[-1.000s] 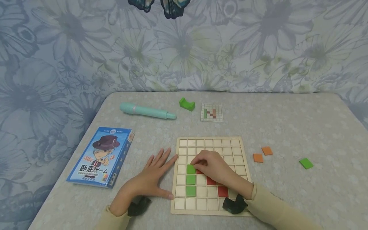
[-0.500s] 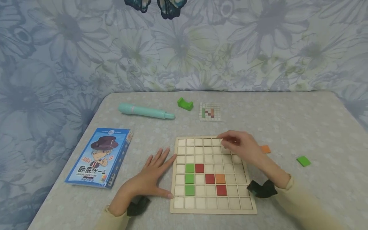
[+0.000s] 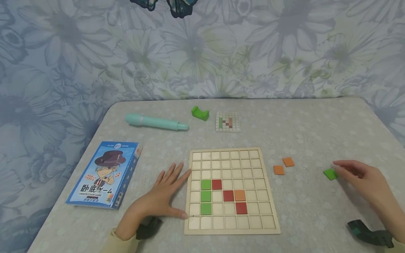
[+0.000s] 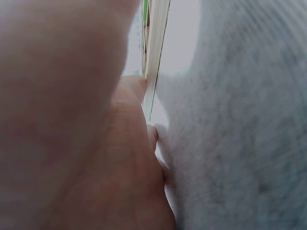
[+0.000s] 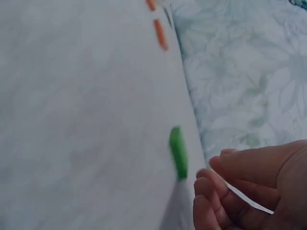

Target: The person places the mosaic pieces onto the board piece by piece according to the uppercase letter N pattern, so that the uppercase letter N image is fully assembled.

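A wooden grid board [image 3: 232, 232] lies on the table. Set in its cells are several square tiles: a green column [image 3: 206, 195], red ones [image 3: 228, 195] along a diagonal, and a single orange tile [image 3: 239, 195]. My left hand [image 3: 158, 196] rests with spread fingers against the board's left edge, its thumb at the lower left rim. On the far right, my right hand [image 3: 364, 181] hovers beside a loose green tile [image 3: 330, 174], fingers loosely bent. The right wrist view shows a small gap between those fingertips and the green tile [image 5: 179, 153]; nothing is held.
Two loose orange tiles [image 3: 278, 170] lie just right of the board. Behind it are a small pattern card [image 3: 227, 122], a green notched block [image 3: 200, 113] and a mint-coloured pen [image 3: 156, 122]. A blue game box [image 3: 102, 175] lies at the left.
My right hand has left the green tile on the board and swung right, over the orange tiles, to the loose green tile. My left hand has stayed at the board's edge.
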A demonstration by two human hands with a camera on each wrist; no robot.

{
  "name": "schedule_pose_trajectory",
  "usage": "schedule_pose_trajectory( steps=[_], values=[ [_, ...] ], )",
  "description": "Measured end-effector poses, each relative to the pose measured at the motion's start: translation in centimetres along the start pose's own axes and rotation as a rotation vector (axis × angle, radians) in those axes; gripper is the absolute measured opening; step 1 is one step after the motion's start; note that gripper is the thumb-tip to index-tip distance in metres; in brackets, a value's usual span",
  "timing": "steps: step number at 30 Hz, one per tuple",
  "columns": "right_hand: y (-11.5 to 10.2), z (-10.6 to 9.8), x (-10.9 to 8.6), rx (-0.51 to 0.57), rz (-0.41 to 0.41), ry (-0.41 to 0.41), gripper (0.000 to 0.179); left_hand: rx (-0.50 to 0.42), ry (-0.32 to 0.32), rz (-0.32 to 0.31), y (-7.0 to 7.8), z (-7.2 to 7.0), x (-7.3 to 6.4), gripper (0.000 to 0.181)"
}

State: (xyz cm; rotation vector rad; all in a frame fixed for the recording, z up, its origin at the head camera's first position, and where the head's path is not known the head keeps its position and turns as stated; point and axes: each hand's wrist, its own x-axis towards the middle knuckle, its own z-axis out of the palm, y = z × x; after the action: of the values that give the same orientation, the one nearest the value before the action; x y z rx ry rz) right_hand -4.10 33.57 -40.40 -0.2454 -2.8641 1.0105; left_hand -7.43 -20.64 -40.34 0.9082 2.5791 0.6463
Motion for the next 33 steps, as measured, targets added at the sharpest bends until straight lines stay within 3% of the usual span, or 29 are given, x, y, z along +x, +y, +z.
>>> schedule_pose_trajectory(
  steps=[3,5,13,18,27,33],
  values=[
    [1.5,0.2,-0.6,-0.064,0.049,0.003,0.039,0.0,0.002,0.003,-0.1,0.0,0.0,0.119],
    [1.5,0.4,-0.7,-0.095,0.039,0.005,0.039,-0.002,0.005,0.002,-0.1,-0.1,0.0,0.119],
    [-0.5,0.9,-0.4,-0.136,-0.078,0.01,0.034,0.015,0.021,0.009,0.0,-0.4,0.2,0.118],
    [-0.6,1.2,-1.0,-0.165,-0.119,0.004,0.03,-0.007,0.013,0.005,0.0,0.1,0.1,0.118],
    [-0.6,1.1,-1.6,-0.161,-0.139,0.083,0.012,-0.032,0.004,0.015,0.2,0.6,-0.2,0.116],
    [-3.1,0.9,-0.3,-0.081,-0.205,0.078,0.009,-0.027,0.013,0.005,0.2,0.2,-0.2,0.116]
  ],
)
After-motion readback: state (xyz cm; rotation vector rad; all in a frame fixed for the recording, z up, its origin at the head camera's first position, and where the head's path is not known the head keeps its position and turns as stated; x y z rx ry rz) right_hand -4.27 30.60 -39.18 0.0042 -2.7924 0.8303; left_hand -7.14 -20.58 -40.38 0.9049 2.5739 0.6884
